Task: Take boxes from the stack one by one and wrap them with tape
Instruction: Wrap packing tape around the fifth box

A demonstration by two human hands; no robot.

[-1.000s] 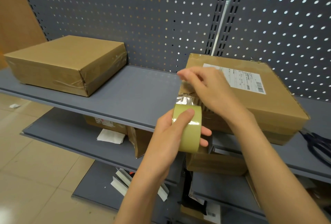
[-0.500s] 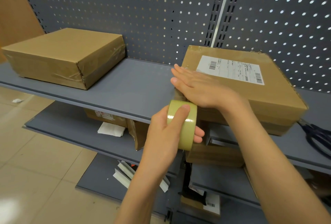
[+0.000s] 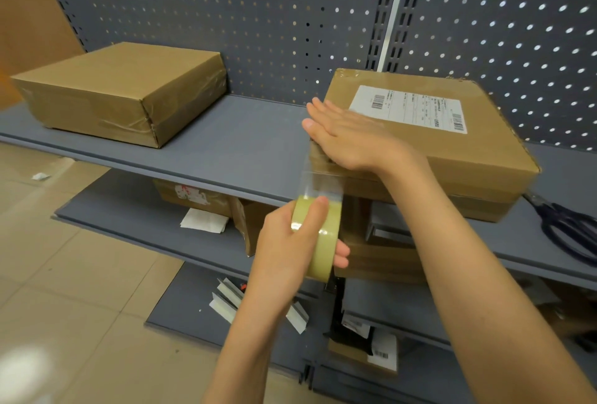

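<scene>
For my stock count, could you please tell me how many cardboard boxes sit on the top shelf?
2: a plain box at the left, and a labelled box at the right, under the right hand.

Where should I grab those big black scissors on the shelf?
Take the scissors by the dark handle loops, coming from the front of the shelf. The loops lie toward the shelf's front edge, while the metal blade end points back toward the labelled box, so your fingers probably stay clear of it.

Matt cardboard box (image 3: pixel 436 151), glossy clear tape roll (image 3: pixel 318 235), matt grey metal shelf (image 3: pixel 226 145)
</scene>
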